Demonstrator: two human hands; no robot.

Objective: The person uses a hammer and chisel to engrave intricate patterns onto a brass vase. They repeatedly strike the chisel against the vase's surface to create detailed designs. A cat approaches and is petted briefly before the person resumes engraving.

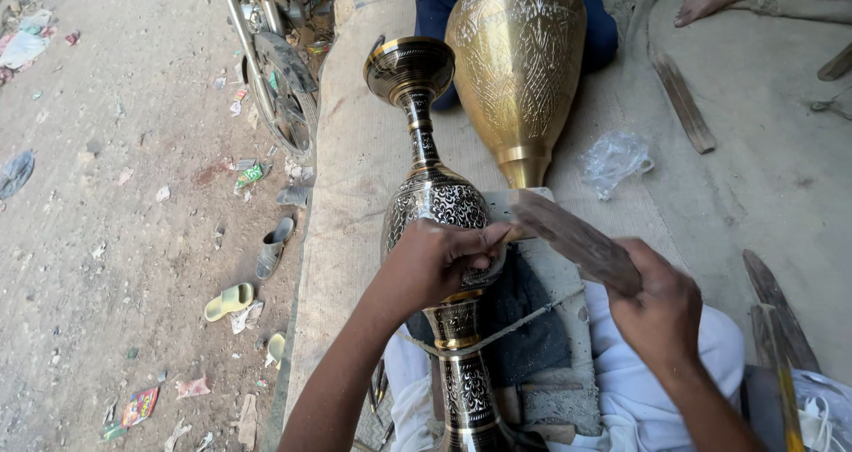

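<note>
A tall brass vase [432,196] with black engraved patterns lies across my lap, its mouth pointing away from me. My left hand [439,261] rests on the vase's round belly, fingers pinched around a thin chisel-like tool whose tip touches the metal. My right hand [661,306] grips a flat wooden mallet [572,239], held just above and to the right of the left hand's fingers. A dark cloth [528,314] lies under the vase on my white-clad legs.
A large plain golden engraved vase [517,62] stands upside down beyond, in front of a seated person in blue. A plastic bag [612,161], wooden sticks [682,102] and another person's foot [710,0] lie right. A motorbike wheel [280,88] and sandals [229,301] are on the littered ground left.
</note>
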